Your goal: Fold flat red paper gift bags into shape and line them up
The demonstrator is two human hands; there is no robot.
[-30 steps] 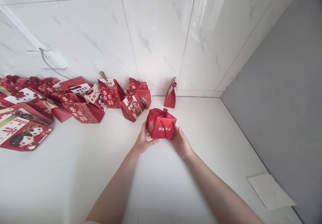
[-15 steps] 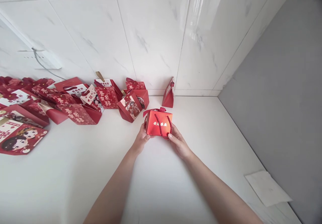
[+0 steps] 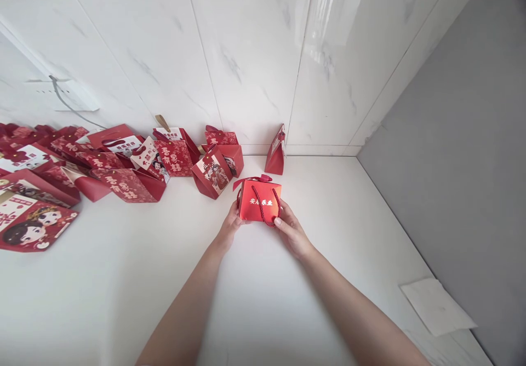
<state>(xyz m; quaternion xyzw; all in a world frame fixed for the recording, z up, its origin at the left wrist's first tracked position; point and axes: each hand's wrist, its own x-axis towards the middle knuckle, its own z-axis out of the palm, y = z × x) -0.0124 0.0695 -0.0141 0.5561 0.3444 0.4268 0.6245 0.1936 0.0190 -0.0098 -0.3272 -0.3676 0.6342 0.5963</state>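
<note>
A small bright red gift box [image 3: 250,212] with white lettering, dark red rope handles and a red ribbon on its far edge is held between my two hands. My left hand [image 3: 228,230] grips its left side, the fingers partly hidden behind it. On the other side, my right hand [image 3: 292,231] holds the lower right corner, thumb at the front by the rope. Just beyond the box, a narrow red gift box [image 3: 275,155] stands against the wall. A red box with a picture on its front [image 3: 212,174] stands to the left of my hands.
Several red and white gift boxes [image 3: 129,185] crowd the left side of the white counter [image 3: 172,289]. Marbled wall tiles [image 3: 250,53] rise behind, with a socket [image 3: 61,95] and cable at left. A white flat piece [image 3: 438,306] lies by the grey panel [image 3: 460,152] at right.
Nearly nothing differs. The view has shifted very slightly, and both hands still hold the red gift box in the same place.
</note>
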